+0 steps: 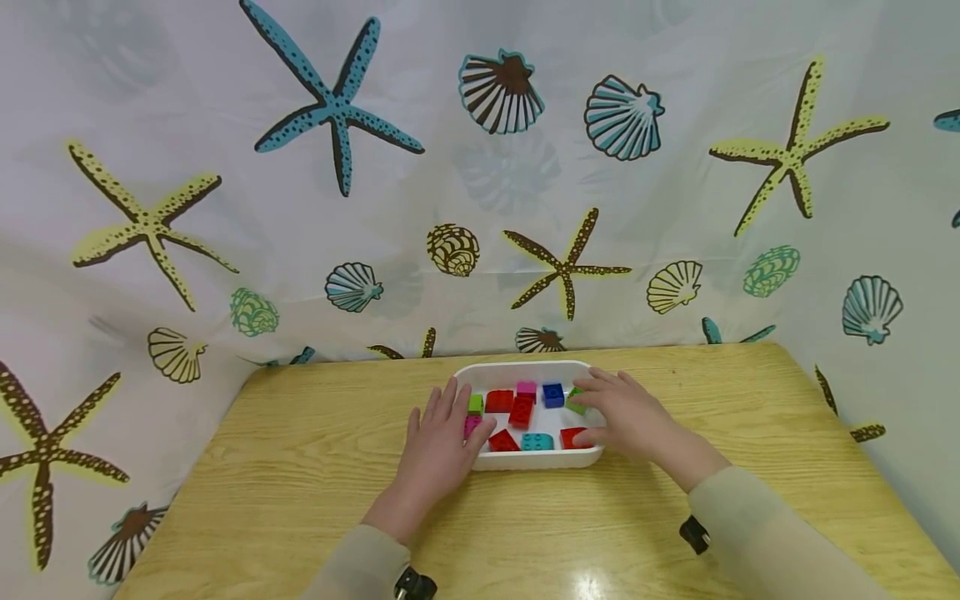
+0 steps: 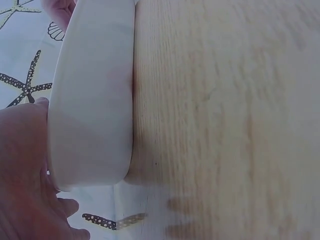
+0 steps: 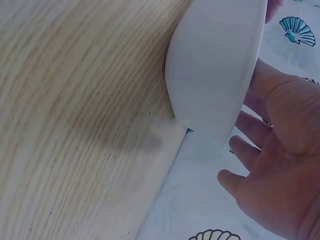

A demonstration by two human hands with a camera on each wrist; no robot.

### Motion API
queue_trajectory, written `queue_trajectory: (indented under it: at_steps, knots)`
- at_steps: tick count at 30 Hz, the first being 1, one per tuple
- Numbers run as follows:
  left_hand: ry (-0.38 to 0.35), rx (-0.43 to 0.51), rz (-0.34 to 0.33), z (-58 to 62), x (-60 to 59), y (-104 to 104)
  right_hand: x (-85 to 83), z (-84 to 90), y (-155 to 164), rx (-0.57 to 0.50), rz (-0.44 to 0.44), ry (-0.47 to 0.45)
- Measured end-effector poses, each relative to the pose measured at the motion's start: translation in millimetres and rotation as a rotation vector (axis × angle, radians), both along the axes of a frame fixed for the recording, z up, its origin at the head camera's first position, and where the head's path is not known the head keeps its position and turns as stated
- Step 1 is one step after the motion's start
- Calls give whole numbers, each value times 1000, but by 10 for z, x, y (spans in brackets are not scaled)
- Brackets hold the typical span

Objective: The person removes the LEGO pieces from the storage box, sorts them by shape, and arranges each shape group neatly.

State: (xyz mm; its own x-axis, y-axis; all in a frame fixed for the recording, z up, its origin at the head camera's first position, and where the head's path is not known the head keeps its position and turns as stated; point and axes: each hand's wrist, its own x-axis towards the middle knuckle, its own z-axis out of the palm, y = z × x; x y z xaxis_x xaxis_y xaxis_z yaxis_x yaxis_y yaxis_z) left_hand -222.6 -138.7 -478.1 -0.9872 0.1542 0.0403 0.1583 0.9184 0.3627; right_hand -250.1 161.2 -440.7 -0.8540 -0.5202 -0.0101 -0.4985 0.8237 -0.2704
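A white tray (image 1: 536,461) with rounded corners sits on the table, holding several toy building bricks. My left hand (image 1: 441,442) lies over the tray's left end, fingers extended and thumb pointing inward above the near rim. Partly covered by it are a lime green brick (image 1: 476,405) and a magenta brick (image 1: 472,425). At the opposite end, my right hand (image 1: 626,417) reaches over the rim with its fingers spread. Its fingertips overlap a green brick (image 1: 576,401), and its thumb overlaps a red brick (image 1: 572,438). Both wrist views show the tray's outer wall (image 2: 95,100) beside the hands.
Inside the tray are also a dark blue brick (image 1: 552,395), a teal brick (image 1: 537,442), a pink brick (image 1: 527,389) and more red bricks (image 1: 521,412). A wooden table (image 1: 315,467) carries the tray. Behind it hangs a white curtain (image 1: 420,183) printed with starfish and shells.
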Motion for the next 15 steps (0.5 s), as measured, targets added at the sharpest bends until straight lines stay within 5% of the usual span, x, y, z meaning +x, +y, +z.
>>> queue_trajectory:
  at_steps: [15]
  knots:
    - [4,5,20,-68,-22,19,-117,-23,-99,13,-10,-64]
